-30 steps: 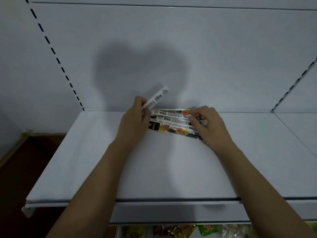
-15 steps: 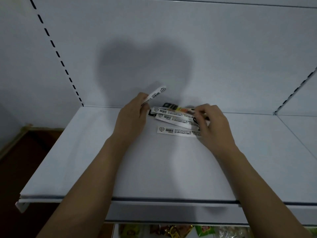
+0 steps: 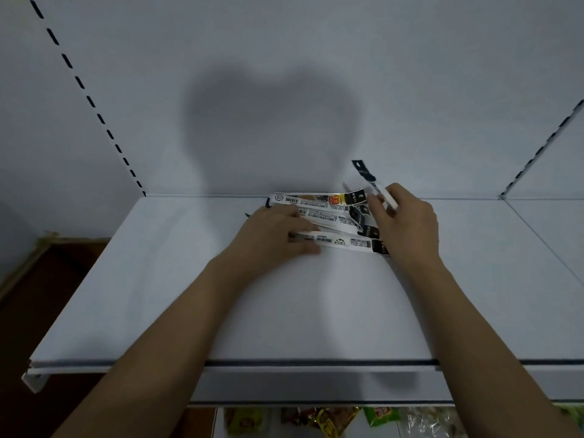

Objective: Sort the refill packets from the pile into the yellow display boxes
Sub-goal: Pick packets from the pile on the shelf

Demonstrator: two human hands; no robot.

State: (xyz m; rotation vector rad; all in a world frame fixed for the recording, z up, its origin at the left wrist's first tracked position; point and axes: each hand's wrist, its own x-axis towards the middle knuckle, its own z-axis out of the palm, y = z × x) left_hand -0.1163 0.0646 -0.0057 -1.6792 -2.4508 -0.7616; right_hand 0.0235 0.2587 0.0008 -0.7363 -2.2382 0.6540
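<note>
1. Raised packet (image 3: 376, 184): a second ago pinched in the left hand, now pinched in the right hand (image 3: 407, 222), dark end tilted up toward the back wall.
2. Left hand (image 3: 271, 235): now flat on the refill packet pile (image 3: 328, 219), fingers straight, pressing the nearest packet (image 3: 341, 242) onto the shelf (image 3: 158, 279).
3. Pile: fanned wider than before, near the shelf's rear edge.
4. Yellow display boxes: not in view; sorting judged barely begun.
</note>
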